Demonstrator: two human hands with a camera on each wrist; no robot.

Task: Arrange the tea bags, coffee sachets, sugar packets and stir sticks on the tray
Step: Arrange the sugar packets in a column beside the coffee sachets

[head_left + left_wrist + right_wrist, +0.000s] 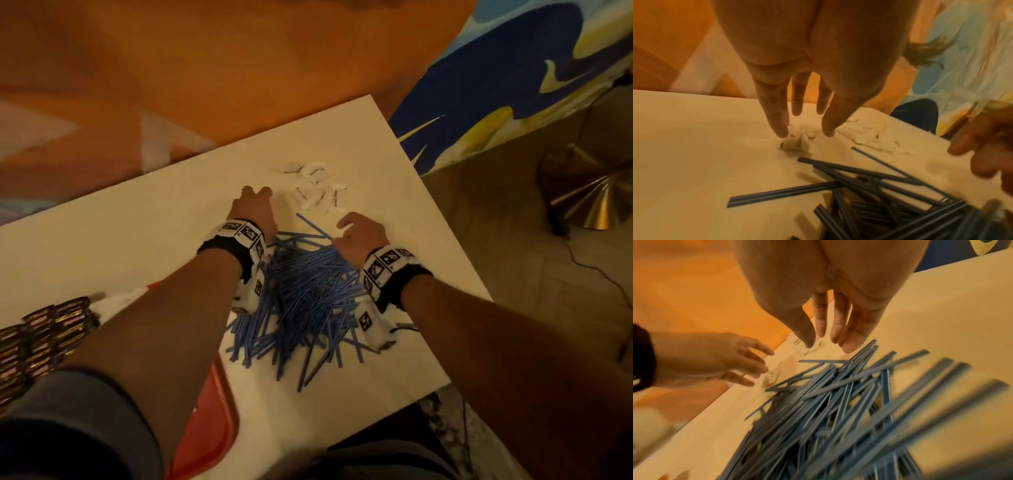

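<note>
A big loose pile of blue stir sticks [308, 294] [869, 186] [828, 402] lies mid-table. Beyond it sit several white tea bags [317, 188] [863, 134]. My left hand [255, 202] [804, 133] reaches past the sticks with straight fingers, its fingertips at one small tea bag [795, 143] without gripping it. My right hand [356, 233] [826, 344] hovers with straight fingers over the pile's far end, holding nothing. A red tray [209, 431] shows under my left forearm. Brown-gold coffee sachets [37, 339] are stacked at the left, with white packets [120, 298] beside them.
The white table [137, 222] ends close behind the tea bags and at the right. Orange fabric [205, 68] lies beyond it, and blue patterned cloth [496, 85] at the far right. A brass lamp base [589, 198] with a cable stands on the floor.
</note>
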